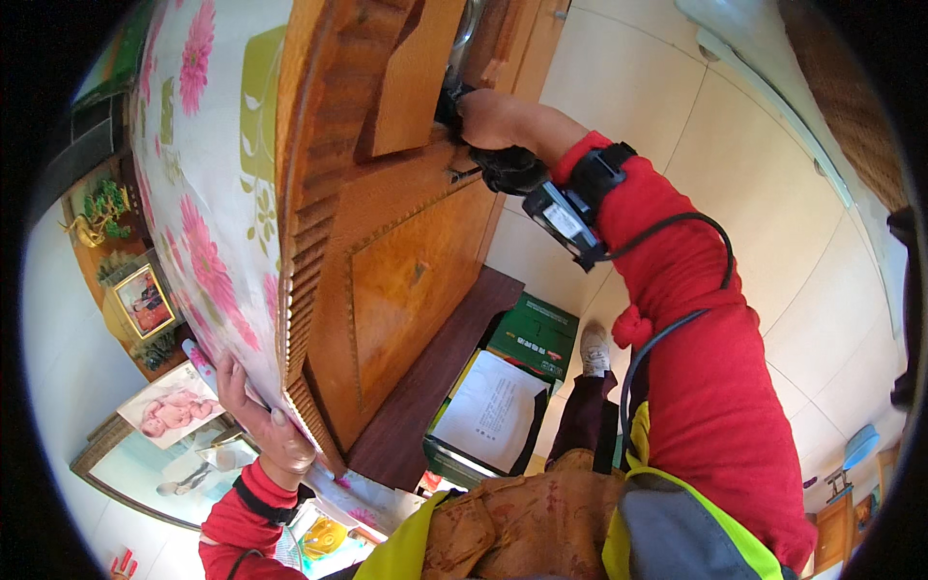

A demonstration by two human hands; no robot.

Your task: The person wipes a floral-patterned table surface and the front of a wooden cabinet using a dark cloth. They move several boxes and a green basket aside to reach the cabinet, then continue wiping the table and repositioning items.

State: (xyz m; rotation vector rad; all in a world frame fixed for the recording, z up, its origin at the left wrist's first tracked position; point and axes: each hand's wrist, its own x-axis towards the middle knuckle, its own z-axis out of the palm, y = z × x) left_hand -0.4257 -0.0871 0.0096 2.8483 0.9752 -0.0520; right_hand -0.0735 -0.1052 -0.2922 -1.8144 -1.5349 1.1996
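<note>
A wooden cabinet (416,275) with carved edging stands tilted across the view, its top covered by a white tablecloth (208,227) with pink flowers. My left hand (259,414) lies on the cloth near the cabinet's near corner, fingers stretched out. Beside its fingertips shows a pale blue and pink strip (200,360), which I cannot make out. My right hand (491,116) reaches to an opening at the cabinet's front, next to a wooden panel (411,82). Its fingers are hidden among dark shapes there, so what they touch does not show.
A green box (532,333) and a carton with a white printed sheet (490,411) stand on the floor below the cabinet. My shoe (595,350) is beside them. A framed photo (145,302), a baby picture (169,406) and a small plant (104,208) are at the left.
</note>
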